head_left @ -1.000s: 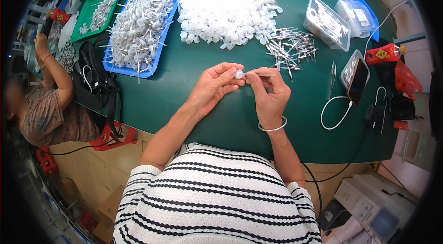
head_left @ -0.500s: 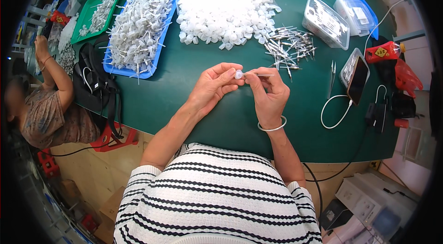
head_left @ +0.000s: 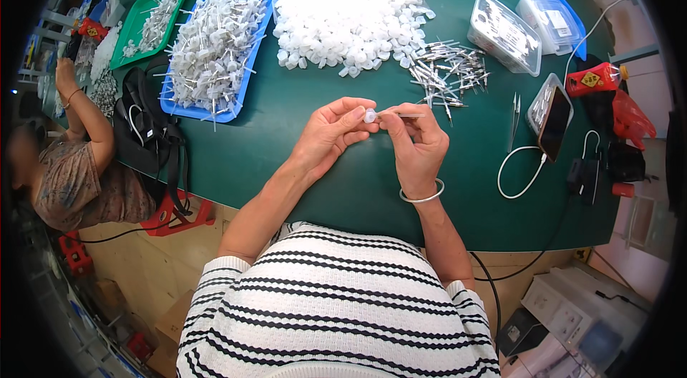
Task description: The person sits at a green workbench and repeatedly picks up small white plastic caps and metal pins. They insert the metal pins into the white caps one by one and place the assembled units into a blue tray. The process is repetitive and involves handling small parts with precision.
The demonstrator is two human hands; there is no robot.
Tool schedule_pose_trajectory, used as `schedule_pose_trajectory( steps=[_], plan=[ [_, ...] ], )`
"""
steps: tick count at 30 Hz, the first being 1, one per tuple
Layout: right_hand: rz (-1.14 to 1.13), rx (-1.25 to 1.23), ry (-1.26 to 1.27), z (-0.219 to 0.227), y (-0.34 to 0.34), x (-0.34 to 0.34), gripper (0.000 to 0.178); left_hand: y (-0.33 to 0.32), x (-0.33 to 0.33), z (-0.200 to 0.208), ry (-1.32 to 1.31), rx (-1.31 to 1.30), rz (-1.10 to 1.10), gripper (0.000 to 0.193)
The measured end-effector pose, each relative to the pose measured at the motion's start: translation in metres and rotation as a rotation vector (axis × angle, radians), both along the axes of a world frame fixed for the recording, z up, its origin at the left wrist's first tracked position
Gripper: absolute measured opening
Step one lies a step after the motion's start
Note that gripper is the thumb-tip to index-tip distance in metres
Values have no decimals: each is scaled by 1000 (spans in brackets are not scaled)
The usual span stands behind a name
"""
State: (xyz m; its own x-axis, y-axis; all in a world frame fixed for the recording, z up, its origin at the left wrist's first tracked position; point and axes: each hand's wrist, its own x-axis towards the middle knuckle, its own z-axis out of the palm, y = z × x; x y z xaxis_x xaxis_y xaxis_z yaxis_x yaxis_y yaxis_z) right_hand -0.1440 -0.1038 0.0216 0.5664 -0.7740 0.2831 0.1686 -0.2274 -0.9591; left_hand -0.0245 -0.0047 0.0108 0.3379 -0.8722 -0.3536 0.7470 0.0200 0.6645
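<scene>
Left fingertips (head_left: pixel 357 112) pinch white cap (head_left: pixel 370 115) — right fingertips (head_left: pixel 388 120), thin rod (head_left: pixel 411 116).

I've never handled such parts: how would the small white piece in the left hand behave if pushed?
The white piece is probably light, being small and seemingly plastic. It seems stiff, showing no squash in the left hand. Its rounded outline suggests it might roll.
</scene>
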Motion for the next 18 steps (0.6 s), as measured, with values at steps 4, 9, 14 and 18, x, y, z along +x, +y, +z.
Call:
schedule_pose_trajectory(
  steps=[4, 9, 14, 18],
  plan=[
    [6, 8, -19, -1, 0, 0, 8, 0, 0, -1, 3, -6, 2, 24],
    [9, -2, 9, 1, 0, 0, 8, 0, 0, 0, 12, -4, 5, 24],
    [0, -62, 40, 3, 0, 0, 9, 0, 1, 0, -8, -9, 9, 23],
    [-9, -101, 55, 3, 0, 0, 9, 1, 1, -2, -12, -18, 21, 22]
  ],
)
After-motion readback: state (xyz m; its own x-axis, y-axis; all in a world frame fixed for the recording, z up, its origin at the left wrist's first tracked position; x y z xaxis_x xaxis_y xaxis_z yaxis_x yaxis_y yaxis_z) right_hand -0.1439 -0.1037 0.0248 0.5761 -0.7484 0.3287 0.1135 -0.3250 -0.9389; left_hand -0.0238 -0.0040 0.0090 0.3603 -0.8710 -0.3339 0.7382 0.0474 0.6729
